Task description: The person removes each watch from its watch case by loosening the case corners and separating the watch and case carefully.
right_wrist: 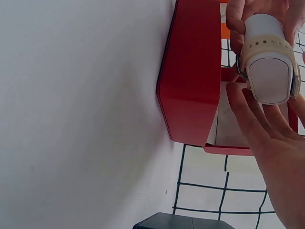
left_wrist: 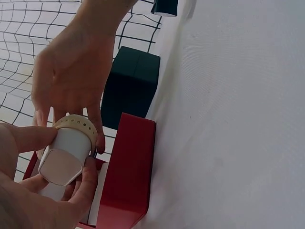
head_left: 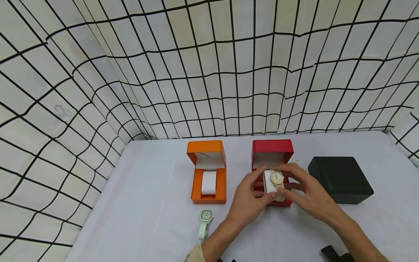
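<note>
right of centre in the head view, i see the left hand, its grip clamped on a white cushion, while the right hand pinches the cream watch looped round it, both over the open red box on the counter. a pale green watch lies at lower centre, below the open orange box.

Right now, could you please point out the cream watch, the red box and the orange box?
Cream watch (head_left: 276,177), head view: on its dial.
Red box (head_left: 272,146), head view: its open lid.
Orange box (head_left: 204,146), head view: its open lid.
</note>
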Action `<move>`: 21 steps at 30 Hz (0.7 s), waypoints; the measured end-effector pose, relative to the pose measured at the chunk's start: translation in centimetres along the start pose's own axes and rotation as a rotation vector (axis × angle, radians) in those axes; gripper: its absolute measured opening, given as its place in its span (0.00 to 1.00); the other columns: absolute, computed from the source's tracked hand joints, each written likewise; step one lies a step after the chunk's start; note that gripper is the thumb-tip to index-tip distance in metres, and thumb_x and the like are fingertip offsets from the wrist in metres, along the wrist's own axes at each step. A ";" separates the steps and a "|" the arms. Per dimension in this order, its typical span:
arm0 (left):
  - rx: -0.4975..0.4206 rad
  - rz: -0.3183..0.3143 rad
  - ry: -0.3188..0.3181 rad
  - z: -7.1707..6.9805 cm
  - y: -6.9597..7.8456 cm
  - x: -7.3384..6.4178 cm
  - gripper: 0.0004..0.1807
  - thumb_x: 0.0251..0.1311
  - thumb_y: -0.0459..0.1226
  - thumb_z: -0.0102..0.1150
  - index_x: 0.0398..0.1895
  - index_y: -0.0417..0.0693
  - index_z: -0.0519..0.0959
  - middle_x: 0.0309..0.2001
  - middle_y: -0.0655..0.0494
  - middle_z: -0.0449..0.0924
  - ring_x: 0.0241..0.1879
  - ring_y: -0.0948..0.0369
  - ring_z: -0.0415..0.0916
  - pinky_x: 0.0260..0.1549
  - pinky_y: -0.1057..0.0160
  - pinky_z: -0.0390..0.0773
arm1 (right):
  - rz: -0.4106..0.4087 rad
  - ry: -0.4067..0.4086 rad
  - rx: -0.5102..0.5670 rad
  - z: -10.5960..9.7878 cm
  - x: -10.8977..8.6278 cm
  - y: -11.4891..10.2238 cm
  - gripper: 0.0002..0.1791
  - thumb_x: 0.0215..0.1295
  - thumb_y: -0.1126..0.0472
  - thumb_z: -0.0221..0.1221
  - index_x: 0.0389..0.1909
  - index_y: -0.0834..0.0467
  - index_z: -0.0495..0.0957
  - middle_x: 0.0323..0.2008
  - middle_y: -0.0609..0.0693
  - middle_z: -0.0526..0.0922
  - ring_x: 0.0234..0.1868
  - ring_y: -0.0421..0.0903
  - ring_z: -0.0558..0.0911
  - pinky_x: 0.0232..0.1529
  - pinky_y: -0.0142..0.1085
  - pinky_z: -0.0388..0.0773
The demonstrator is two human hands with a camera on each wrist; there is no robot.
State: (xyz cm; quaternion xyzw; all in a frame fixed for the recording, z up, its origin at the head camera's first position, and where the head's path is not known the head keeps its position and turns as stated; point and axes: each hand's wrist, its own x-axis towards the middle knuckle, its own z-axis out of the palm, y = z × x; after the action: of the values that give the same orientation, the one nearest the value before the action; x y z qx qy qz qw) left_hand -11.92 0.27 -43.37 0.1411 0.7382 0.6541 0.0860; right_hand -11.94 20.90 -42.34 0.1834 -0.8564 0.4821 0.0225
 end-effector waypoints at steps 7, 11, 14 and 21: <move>-0.039 -0.018 -0.017 0.0 0.0 0.0 0.37 0.61 0.30 0.70 0.73 0.54 0.71 0.60 0.49 0.79 0.50 0.67 0.80 0.49 0.72 0.84 | -0.026 -0.076 0.005 -0.3 -0.3 0.3 0.36 0.65 0.61 0.70 0.72 0.43 0.69 0.62 0.39 0.74 0.58 0.34 0.75 0.56 0.31 0.83; -0.056 -0.011 -0.020 -0.1 0.0 -0.1 0.35 0.60 0.31 0.71 0.71 0.55 0.72 0.59 0.48 0.80 0.49 0.67 0.81 0.48 0.73 0.84 | -0.004 -0.080 -0.015 -0.1 -0.4 0.3 0.42 0.59 0.57 0.75 0.72 0.40 0.68 0.62 0.39 0.74 0.57 0.36 0.75 0.54 0.32 0.84; -0.072 -0.019 -0.017 0.0 0.0 -0.1 0.35 0.60 0.31 0.71 0.71 0.56 0.72 0.58 0.48 0.81 0.49 0.67 0.81 0.47 0.72 0.85 | 0.006 -0.073 -0.018 0.2 -0.5 0.3 0.44 0.56 0.56 0.77 0.72 0.40 0.67 0.62 0.41 0.74 0.57 0.38 0.75 0.53 0.36 0.86; -0.087 -0.029 -0.024 -0.1 0.0 0.0 0.34 0.60 0.31 0.71 0.70 0.54 0.72 0.59 0.49 0.80 0.50 0.67 0.81 0.47 0.72 0.84 | 0.012 -0.062 0.002 0.4 -0.5 0.3 0.45 0.54 0.58 0.79 0.71 0.41 0.68 0.61 0.42 0.74 0.56 0.36 0.75 0.51 0.47 0.89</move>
State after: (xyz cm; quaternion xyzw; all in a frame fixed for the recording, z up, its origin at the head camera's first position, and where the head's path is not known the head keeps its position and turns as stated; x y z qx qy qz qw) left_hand -11.94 0.13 -43.39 0.1341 0.7099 0.6826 0.1104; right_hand -11.57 20.84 -42.93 0.1931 -0.8572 0.4773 -0.0070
